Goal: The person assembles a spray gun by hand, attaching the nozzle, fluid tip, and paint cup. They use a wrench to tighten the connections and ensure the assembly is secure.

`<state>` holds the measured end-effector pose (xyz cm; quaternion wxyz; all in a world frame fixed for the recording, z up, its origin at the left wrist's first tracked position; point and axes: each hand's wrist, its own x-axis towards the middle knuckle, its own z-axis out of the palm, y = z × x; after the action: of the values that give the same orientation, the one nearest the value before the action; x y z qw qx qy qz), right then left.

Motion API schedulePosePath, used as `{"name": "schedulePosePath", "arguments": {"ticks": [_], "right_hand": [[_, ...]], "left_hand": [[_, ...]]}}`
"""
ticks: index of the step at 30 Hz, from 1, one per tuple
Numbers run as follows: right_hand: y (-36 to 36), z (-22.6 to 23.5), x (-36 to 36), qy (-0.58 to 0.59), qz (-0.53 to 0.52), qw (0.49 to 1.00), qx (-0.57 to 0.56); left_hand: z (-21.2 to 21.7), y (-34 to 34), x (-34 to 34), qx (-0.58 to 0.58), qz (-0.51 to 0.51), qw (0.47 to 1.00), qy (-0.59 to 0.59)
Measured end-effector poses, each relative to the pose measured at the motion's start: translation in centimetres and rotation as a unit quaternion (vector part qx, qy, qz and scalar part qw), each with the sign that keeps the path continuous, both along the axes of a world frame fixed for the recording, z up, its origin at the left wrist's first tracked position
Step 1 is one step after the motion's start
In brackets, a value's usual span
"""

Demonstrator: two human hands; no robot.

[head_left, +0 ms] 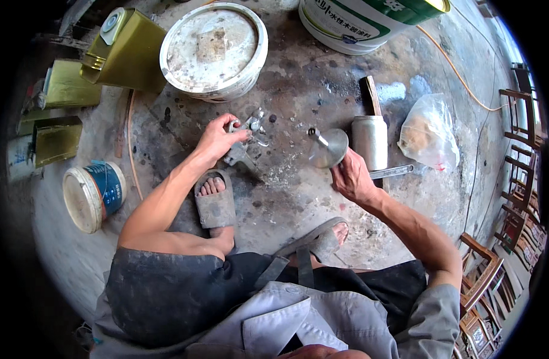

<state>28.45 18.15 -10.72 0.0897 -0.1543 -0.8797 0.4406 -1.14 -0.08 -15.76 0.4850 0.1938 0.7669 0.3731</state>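
In my left hand (217, 140) is a metal spray gun (243, 160), the fingers closed round its upper part. Its grey handle slants down toward my foot. My right hand (353, 178) pinches the rim of a round metal lid (334, 148), tilted, with a short fitting sticking out of its face. The fingertips behind this lid are hidden. Just beyond the right hand stands a silver metal cup (370, 142). A wrench (393, 172) lies beside that cup's base, close to my right wrist.
A lidded white bucket (214, 45) stands ahead, with yellow-gold tins (128, 54) left of it. A small tub (86, 197) lies tipped at left. A large paint pail (358, 27), a flat wooden stick (371, 96) and a clear plastic bag (427, 131) are ahead and right. Wooden frames (481, 269) line the right.
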Motion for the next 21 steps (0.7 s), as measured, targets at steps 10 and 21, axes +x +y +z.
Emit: {"name": "schedulePosePath", "arguments": {"ticks": [10, 21], "right_hand": [[3.3, -0.7, -1.6, 0.04, -0.01, 0.997, 0.065], [7.3, 1.5, -4.3, -0.12, 0.064, 0.918, 0.373]], "left_hand": [[-0.3, -3.1, 2.2, 0.064, 0.109, 0.99, -0.063], [-2.0, -3.6, 1.4, 0.038, 0.034, 0.932, 0.358]]}}
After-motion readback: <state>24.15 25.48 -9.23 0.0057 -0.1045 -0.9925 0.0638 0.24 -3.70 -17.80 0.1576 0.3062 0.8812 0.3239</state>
